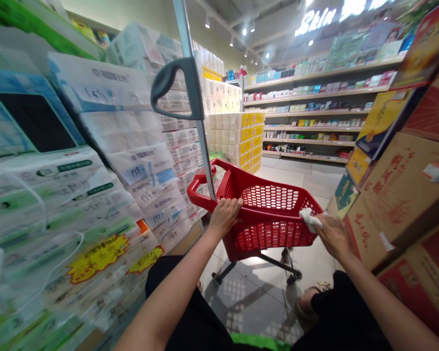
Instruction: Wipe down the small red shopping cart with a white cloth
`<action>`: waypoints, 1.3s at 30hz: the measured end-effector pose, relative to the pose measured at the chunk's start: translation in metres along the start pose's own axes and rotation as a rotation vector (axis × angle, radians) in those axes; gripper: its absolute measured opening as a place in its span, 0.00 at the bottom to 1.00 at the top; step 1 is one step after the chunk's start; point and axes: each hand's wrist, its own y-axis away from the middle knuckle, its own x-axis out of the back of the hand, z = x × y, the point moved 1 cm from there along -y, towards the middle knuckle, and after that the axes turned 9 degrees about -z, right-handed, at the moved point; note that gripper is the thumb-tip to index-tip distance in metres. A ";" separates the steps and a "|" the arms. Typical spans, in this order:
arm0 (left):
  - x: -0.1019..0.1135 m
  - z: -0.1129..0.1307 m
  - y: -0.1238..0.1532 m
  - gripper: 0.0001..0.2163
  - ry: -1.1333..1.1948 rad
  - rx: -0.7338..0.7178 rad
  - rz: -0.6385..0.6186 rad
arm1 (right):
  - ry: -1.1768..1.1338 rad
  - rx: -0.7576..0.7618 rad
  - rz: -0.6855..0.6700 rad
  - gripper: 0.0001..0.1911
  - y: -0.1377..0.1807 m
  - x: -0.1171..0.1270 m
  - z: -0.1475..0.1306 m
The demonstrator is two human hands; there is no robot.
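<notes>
A red plastic shopping cart stands on wheels in front of me, its lattice basket seen from the side. My left hand is closed over the near rim, close to the handle end. At the opposite end, my right hand presses a crumpled white cloth against the rim's corner; its fingers are partly smeared by motion. A metal pole with a grey loop handle rises from the cart's handle end, beside my left hand. The basket's inside shows no goods where I can see it.
Stacked tissue packs rise close on the left, with a dark phone and a white cable on them. Cardboard boxes crowd the right side. Shelves of small packages line the back. My foot is beside the cart's wheels.
</notes>
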 end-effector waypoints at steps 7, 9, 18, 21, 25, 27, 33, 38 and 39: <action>0.002 0.008 -0.003 0.30 -0.023 0.026 0.005 | -0.078 0.122 0.030 0.19 -0.036 0.011 -0.134; 0.000 0.009 -0.002 0.25 -0.029 0.026 0.005 | -0.142 0.173 0.047 0.21 -0.050 0.013 -0.180; -0.002 -0.006 0.007 0.24 0.006 -0.030 0.005 | -0.147 0.344 -0.027 0.19 -0.065 0.017 -0.192; -0.002 -0.012 0.011 0.29 0.010 -0.063 0.004 | -0.068 0.308 -0.050 0.17 -0.053 0.014 -0.144; -0.003 -0.016 0.011 0.29 0.007 -0.080 -0.011 | -0.017 0.215 -0.094 0.19 -0.033 0.007 -0.070; -0.003 -0.017 0.010 0.29 0.007 -0.075 -0.018 | -0.047 0.148 -0.110 0.21 -0.023 0.004 -0.038; -0.007 -0.026 0.007 0.30 0.054 -0.034 -0.030 | -0.058 0.033 -0.008 0.21 0.004 0.001 -0.022; -0.015 -0.052 0.005 0.26 0.158 0.023 -0.018 | -0.005 0.070 0.060 0.19 0.026 0.008 -0.070; -0.017 -0.055 0.005 0.27 0.184 0.040 -0.009 | -0.007 0.082 0.063 0.19 0.030 0.010 -0.082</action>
